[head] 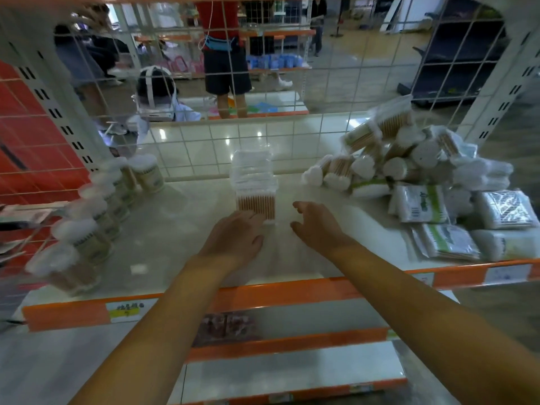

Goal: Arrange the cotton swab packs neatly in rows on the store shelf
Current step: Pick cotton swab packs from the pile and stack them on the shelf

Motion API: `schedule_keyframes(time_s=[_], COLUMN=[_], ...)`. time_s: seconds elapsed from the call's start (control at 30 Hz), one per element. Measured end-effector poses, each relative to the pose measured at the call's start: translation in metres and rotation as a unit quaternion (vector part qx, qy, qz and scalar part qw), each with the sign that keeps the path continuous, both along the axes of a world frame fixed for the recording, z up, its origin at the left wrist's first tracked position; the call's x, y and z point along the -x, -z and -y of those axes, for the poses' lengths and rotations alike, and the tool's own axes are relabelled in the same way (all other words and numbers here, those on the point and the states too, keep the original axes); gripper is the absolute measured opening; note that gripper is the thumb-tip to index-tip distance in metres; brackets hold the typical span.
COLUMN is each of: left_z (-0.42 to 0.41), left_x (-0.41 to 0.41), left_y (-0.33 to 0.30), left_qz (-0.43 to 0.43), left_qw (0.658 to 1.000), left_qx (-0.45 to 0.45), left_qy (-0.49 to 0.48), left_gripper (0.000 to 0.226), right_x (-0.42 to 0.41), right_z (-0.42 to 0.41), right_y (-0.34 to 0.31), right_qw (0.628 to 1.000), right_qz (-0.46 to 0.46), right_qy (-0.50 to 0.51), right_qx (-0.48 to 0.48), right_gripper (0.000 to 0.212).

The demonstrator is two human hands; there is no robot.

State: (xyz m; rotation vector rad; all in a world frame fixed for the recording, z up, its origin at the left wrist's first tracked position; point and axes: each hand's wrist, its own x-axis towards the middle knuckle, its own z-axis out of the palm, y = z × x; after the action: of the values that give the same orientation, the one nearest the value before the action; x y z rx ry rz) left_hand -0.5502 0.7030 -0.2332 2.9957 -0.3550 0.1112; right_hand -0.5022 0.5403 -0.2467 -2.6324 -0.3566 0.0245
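A row of clear square cotton swab boxes point(253, 182) runs front to back down the middle of the white shelf point(163, 229). My left hand point(236, 235) rests palm down at the front box, fingertips touching its base. Just right of that row my right hand point(317, 226) hovers with fingers spread, holding nothing. Round swab tubs point(96, 211) stand in a line along the left side. A loose heap of bagged and heart-shaped swab packs point(409, 168) lies on the right, with flat packs point(450, 239) near the front edge.
A white wire grid point(263, 83) backs the shelf. Orange price rails point(292, 290) edge this shelf and the lower ones. Slotted uprights stand at both sides. Behind the grid are people, one crouching and one standing, and other shelving.
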Motion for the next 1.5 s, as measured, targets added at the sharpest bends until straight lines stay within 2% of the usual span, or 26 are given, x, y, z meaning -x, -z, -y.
schedule_keyframes(time_s=[0.13,0.33,0.5,0.87,1.07,1.2,1.37,1.5], left_z=[0.032,0.081,0.123,0.196,0.238,0.264,0.279,0.281], left_x=[-0.003,-0.009,-0.01,-0.016,-0.05,-0.078,-0.103,-0.112], left_y=[0.0,0.009,0.016,0.017,0.003,-0.01,-0.007,-0.004], left_qz=[-0.009,-0.035,-0.038,-0.013,0.019,0.043,0.018,0.006], left_qw=[1.0,0.998,0.998,0.994,0.989,0.985,0.989,0.99], left_qx=[0.002,0.012,0.03,0.037,0.061,0.076,0.033,0.045], left_qy=[0.021,0.043,0.046,0.104,0.131,0.151,0.141,0.135], left_gripper=[0.041,0.043,0.044,0.044,0.04,0.038,0.044,0.054], right_x=[0.01,0.02,0.027,0.032,0.033,0.029,0.024,0.022], right_z=[0.024,0.07,0.109,0.187,0.22,0.231,0.239,0.242], right_y=[0.0,-0.001,-0.005,-0.011,-0.015,-0.016,-0.012,-0.01], right_qw=[0.999,0.995,0.993,0.995,0.982,0.978,0.98,0.982], right_qz=[0.01,-0.023,-0.04,0.007,0.067,0.065,0.064,0.063], right_qy=[-0.004,-0.011,-0.014,0.04,0.089,0.1,0.097,0.097], right_qx=[0.047,0.1,0.112,0.087,0.152,0.172,0.162,0.149], right_gripper=[0.037,0.046,0.047,0.042,0.033,0.033,0.032,0.033])
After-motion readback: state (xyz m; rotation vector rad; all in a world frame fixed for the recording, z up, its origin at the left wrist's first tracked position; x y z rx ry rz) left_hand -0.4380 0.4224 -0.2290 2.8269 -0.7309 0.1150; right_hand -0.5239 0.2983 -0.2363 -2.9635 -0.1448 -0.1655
